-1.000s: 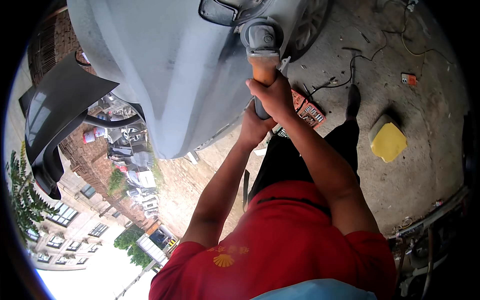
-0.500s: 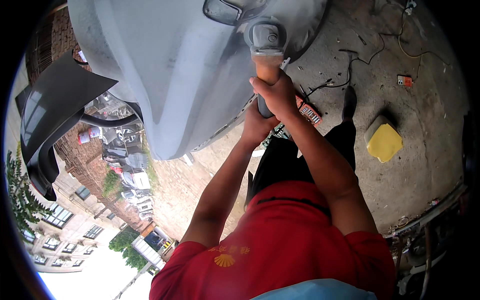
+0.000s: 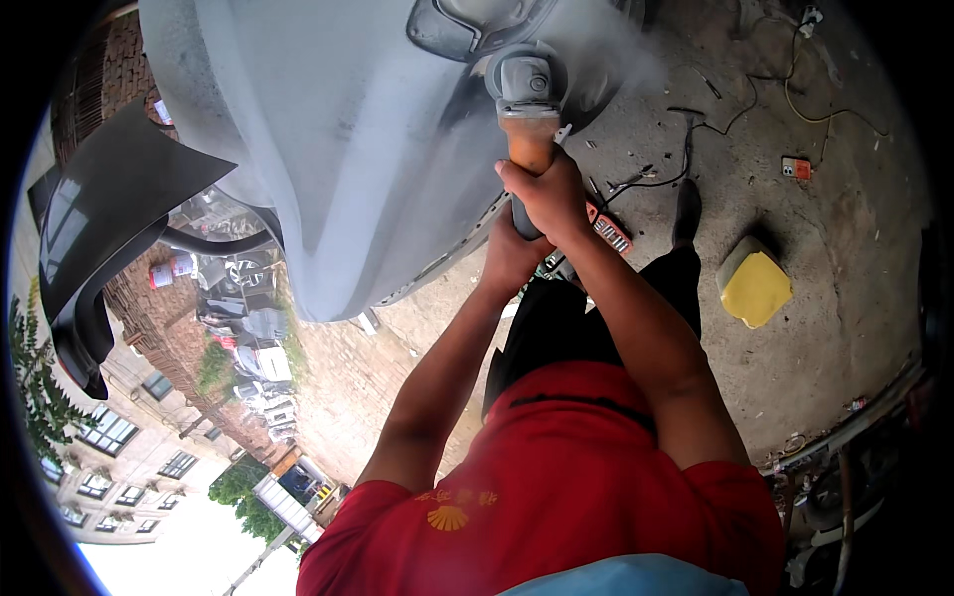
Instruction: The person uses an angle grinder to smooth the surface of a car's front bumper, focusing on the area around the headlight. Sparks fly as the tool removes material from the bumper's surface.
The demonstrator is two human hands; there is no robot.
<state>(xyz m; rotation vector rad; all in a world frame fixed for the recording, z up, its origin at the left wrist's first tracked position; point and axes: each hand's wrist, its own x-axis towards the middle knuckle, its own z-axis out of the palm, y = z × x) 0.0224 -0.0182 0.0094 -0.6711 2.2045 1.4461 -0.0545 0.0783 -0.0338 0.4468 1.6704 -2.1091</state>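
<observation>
An angle grinder (image 3: 529,134) with an orange body and grey metal head lies against a grey, dull-coated car body panel (image 3: 338,169). Its round disc sits just below the recessed dark-edged opening (image 3: 477,25) in the panel. My right hand (image 3: 549,199) is wrapped round the orange body, thumb along its side. Lower down, my left hand (image 3: 511,258) grips the dark rear end of the grinder. Pale dust (image 3: 631,65) drifts off to the right of the head. How the disc meets the surface is partly hidden by the tool.
On the concrete at right stand a yellow-topped container (image 3: 755,290) and a small red-and-white box (image 3: 796,168). A cable (image 3: 735,124) trails across the floor. Near my legs lies an orange tool case (image 3: 610,234). A dark loose car panel (image 3: 129,209) stands at left, before piled car parts (image 3: 260,328).
A cloud of dust has appeared to the right of the grinder's head. The grinder has shifted very slightly against the panel. Both hands keep their hold.
</observation>
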